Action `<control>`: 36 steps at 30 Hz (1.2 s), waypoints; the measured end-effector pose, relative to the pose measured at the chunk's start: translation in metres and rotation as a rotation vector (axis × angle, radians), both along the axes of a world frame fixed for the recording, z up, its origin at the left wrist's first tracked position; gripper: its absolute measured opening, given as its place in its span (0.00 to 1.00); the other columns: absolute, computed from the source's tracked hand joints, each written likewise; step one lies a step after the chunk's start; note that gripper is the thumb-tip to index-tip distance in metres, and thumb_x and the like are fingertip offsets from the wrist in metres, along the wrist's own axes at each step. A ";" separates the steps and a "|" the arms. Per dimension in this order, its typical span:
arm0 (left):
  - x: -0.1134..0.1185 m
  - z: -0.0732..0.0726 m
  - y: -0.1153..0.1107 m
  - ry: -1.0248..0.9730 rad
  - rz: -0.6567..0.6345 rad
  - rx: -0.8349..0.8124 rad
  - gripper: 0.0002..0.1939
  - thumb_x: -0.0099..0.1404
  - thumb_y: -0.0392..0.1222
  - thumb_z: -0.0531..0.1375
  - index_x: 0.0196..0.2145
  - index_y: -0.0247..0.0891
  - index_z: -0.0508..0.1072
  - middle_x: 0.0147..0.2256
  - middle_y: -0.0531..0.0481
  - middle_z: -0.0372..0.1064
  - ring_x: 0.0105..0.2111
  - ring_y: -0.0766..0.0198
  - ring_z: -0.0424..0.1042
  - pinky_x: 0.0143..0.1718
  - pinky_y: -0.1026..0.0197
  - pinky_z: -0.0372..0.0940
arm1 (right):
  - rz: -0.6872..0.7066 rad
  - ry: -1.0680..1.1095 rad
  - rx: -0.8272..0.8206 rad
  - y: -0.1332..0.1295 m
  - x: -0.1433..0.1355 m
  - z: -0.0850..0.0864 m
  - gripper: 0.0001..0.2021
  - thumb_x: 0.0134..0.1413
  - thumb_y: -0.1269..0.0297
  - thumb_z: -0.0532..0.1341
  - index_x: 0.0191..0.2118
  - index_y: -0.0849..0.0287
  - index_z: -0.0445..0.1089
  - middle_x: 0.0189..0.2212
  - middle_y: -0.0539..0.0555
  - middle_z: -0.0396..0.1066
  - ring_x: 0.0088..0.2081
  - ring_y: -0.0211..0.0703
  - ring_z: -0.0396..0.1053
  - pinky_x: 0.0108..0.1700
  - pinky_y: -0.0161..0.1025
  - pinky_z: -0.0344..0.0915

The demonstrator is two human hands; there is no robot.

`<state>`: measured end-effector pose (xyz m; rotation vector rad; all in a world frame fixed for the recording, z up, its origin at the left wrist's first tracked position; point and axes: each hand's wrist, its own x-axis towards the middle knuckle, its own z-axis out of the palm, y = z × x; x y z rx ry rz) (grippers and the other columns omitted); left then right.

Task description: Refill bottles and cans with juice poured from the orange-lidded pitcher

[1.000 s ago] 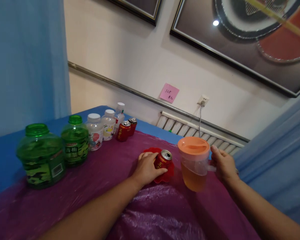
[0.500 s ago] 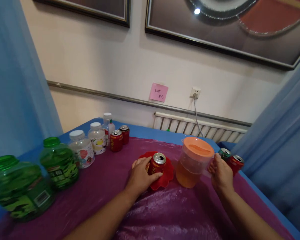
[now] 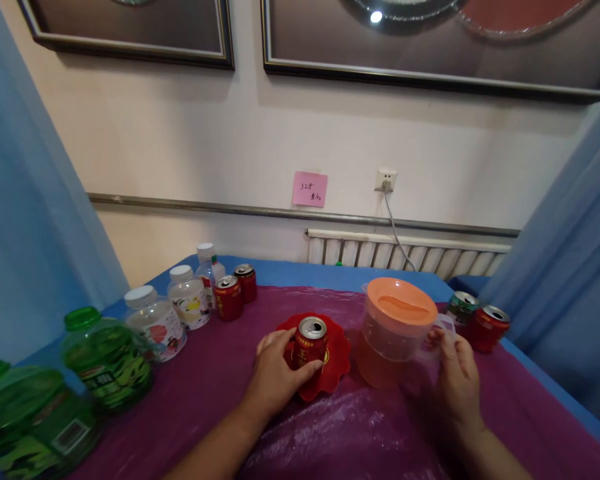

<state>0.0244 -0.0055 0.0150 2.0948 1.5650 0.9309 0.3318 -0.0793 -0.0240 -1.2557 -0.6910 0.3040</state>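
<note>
My left hand is closed around an opened red drink can, its thumb across the front. The can is upright over a scalloped red plate. To the right is a clear plastic pitcher with an orange lid and amber liquid inside. Curled around the pitcher's handle are the fingers of my right hand. The pitcher looks upright, close to the purple cover, just right of the plate.
Two red cans stand at the back left beside clear jars with white lids. Large green bottles are nearer on the left. At the right edge stand a green can and a red can. A radiator lies behind the table.
The view has levelled and shifted slightly. My left hand still holds the can over the plate. My right hand's grip on the pitcher handle has shifted, with the handle now showing more.
</note>
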 end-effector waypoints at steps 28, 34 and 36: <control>0.004 -0.010 0.003 -0.102 0.005 0.070 0.35 0.44 0.54 0.74 0.50 0.37 0.78 0.50 0.38 0.76 0.54 0.40 0.72 0.58 0.37 0.64 | -0.276 -0.685 0.308 -0.017 -0.014 0.014 0.24 0.58 0.62 0.65 0.58 0.59 0.63 0.58 0.64 0.59 0.61 0.60 0.59 0.62 0.63 0.56; 0.002 -0.006 -0.005 -0.154 -0.116 0.203 0.33 0.48 0.55 0.73 0.50 0.39 0.77 0.49 0.40 0.75 0.52 0.43 0.73 0.57 0.38 0.66 | 0.175 -0.966 0.160 -0.044 -0.055 0.034 0.31 0.60 0.69 0.64 0.66 0.51 0.57 0.59 0.61 0.65 0.61 0.56 0.64 0.61 0.58 0.64; 0.002 -0.004 -0.011 -0.160 -0.185 0.251 0.33 0.49 0.56 0.73 0.51 0.41 0.76 0.49 0.41 0.75 0.52 0.44 0.72 0.56 0.40 0.66 | 0.307 -0.957 0.039 -0.043 -0.071 0.042 0.33 0.61 0.65 0.64 0.68 0.50 0.54 0.62 0.61 0.65 0.63 0.57 0.63 0.62 0.58 0.64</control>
